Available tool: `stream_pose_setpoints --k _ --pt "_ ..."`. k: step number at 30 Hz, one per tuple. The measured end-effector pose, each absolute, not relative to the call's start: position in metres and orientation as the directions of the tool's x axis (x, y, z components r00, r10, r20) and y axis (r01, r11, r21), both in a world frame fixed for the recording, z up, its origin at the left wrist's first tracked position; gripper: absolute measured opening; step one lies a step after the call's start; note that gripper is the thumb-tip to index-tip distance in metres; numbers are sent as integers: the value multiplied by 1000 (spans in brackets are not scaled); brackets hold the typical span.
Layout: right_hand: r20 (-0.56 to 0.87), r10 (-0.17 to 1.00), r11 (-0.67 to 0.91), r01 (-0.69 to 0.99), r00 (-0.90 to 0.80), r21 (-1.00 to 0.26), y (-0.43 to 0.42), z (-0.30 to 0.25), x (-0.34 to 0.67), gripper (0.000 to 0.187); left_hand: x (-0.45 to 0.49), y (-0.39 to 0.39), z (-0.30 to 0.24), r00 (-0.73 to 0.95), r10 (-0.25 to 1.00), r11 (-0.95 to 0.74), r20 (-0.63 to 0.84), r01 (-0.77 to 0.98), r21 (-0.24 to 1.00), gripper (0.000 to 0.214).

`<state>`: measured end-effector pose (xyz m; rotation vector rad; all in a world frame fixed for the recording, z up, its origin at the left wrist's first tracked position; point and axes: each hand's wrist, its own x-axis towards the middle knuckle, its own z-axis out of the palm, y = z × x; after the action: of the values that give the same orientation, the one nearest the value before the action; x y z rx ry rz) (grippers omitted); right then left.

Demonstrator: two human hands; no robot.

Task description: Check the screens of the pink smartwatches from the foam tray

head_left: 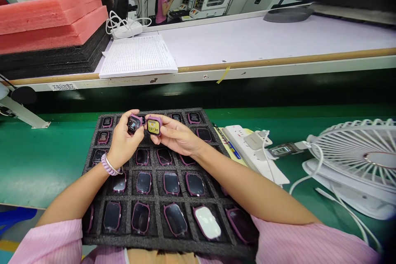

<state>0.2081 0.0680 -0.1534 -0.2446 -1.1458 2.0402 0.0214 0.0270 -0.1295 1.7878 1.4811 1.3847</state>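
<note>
My left hand [125, 138] grips a purple-framed smartwatch case [134, 123] with a dark, lit face between thumb and fingers. Beside it, my right hand [176, 134] holds a second smartwatch case [154, 126], whose yellow screen reads 11:38. The two cases are held side by side, very close together; whether they touch I cannot tell. Under both hands lies a black foam tray [154, 171] with several purple watch cases in its compartments. Most screens there are dark; a few in the far rows show text, and one case [206, 222] near the front looks white.
Right of the tray are a white power strip [244, 142], a pen [232, 150] and a white fan [365, 159] with cables. A raised shelf [247, 43] behind carries pink foam blocks [52, 16] and a paper form [139, 55]. Two people are in the background.
</note>
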Motion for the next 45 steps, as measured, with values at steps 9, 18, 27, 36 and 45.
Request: stream_pose_setpoints --k 9,18,27,36,45 --pt "198 697 -307 -537 -689 -786 67 -154 208 50 23 27 -132 -100 899 -341 427 454 823 44" --pt "154 718 -320 -518 -679 -793 71 -159 206 49 17 34 -132 -110 952 -232 286 349 908 44" --pt "8 826 -321 -482 -564 -816 81 -163 207 39 24 36 -119 -51 985 143 -165 -290 946 57" --pt "83 845 -184 -433 -528 -882 79 -165 208 43 20 37 -124 1 994 106 -110 -250 963 48" --pt "144 845 -74 -379 -515 -922 78 -164 209 42 20 37 -131 26 999 46 -42 -164 985 45"
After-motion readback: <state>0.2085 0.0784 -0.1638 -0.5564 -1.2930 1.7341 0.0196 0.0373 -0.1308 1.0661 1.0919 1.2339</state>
